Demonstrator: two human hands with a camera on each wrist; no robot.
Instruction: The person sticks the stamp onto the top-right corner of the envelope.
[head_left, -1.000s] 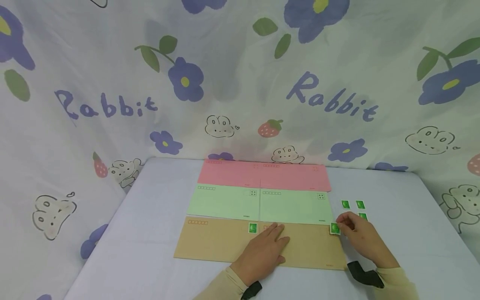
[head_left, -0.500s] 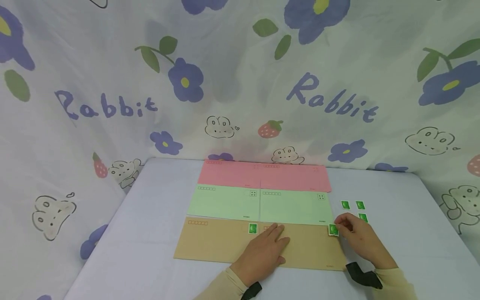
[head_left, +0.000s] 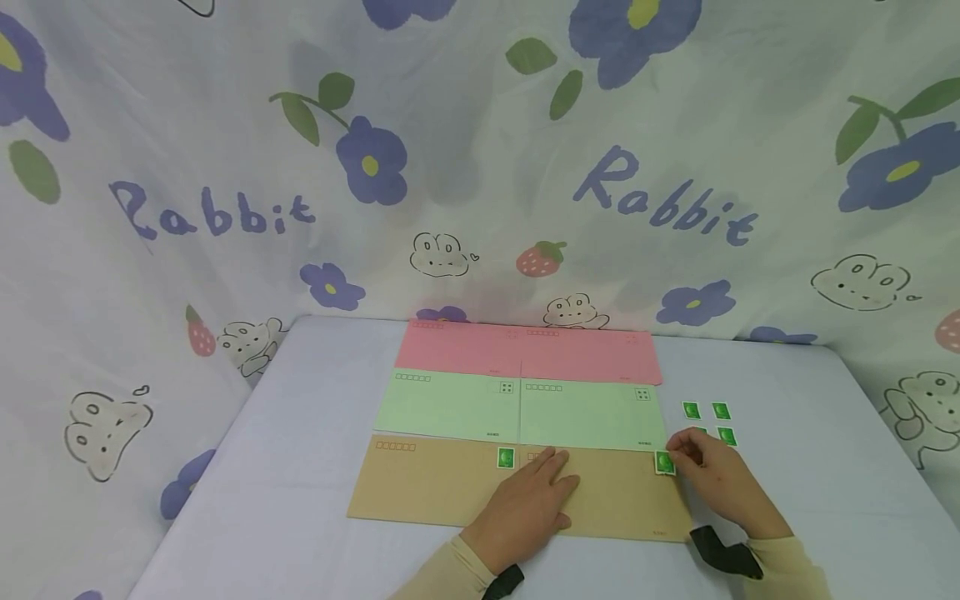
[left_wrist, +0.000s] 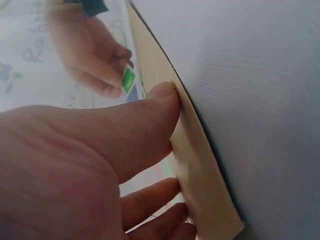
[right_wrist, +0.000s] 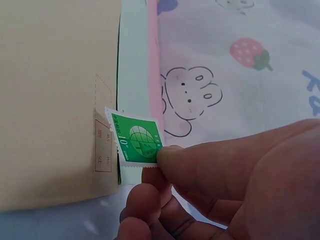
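Between thumb and forefinger my right hand (head_left: pixel 716 479) pinches a green postage stamp (right_wrist: pixel 136 140) by one edge. The stamp is over the top right corner of the right brown envelope (head_left: pixel 622 500), close to a red printed box (right_wrist: pixel 103 146). My left hand (head_left: pixel 521 508) rests on that same envelope near its left side, fingers spread and thumb near the lower edge. On the left brown envelope (head_left: pixel 420 483), a green stamp (head_left: pixel 506 457) lies at the top right corner. Part of both brown envelopes is hidden under my left hand.
Two light green envelopes (head_left: pixel 450 408) and two pink envelopes (head_left: pixel 457 346) lie in rows behind the brown ones on the white table (head_left: pixel 247 467). Several loose green stamps (head_left: pixel 721 411) sit right of the envelopes, one partly behind my right hand. A printed curtain (head_left: pixel 480 167) hangs behind.
My right hand has moved slightly left and toward me with the stamp, bringing another loose stamp partly into view behind it. The left hand has stayed in place.
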